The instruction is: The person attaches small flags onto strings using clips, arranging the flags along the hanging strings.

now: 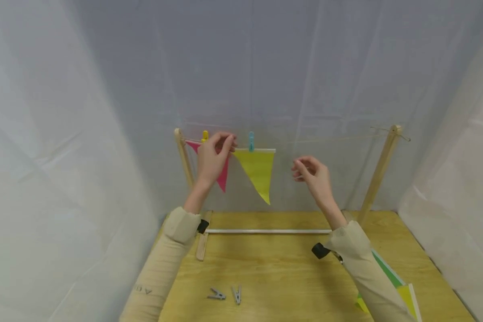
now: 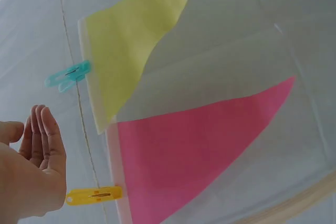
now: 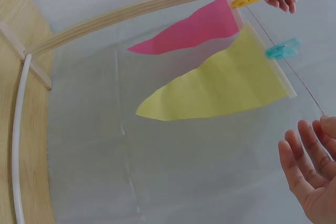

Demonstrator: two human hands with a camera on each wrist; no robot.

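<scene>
A string (image 1: 326, 139) runs between two wooden posts. A pink flag (image 1: 223, 180) hangs from it at the left under a yellow peg (image 1: 205, 135). To its right, a teal peg (image 1: 251, 141) holds a yellow flag (image 1: 259, 170). My left hand (image 1: 226, 142) is up at the string between the two pegs, in front of the pink flag's top edge; its fingers (image 2: 44, 129) look straight and hold nothing. My right hand (image 1: 306, 170) hovers right of the yellow flag, below the string, with fingers (image 3: 307, 163) loosely bent and empty. The flags also show in the right wrist view: pink flag (image 3: 194, 27), yellow flag (image 3: 220, 85).
Two grey pegs (image 1: 216, 294) (image 1: 237, 294) lie on the wooden table (image 1: 273, 277) near its front. A stack of flags (image 1: 404, 293) sits at the front right under my right sleeve. The right post (image 1: 380, 167) and a white base rod (image 1: 265, 231) stand behind; white sheeting surrounds everything.
</scene>
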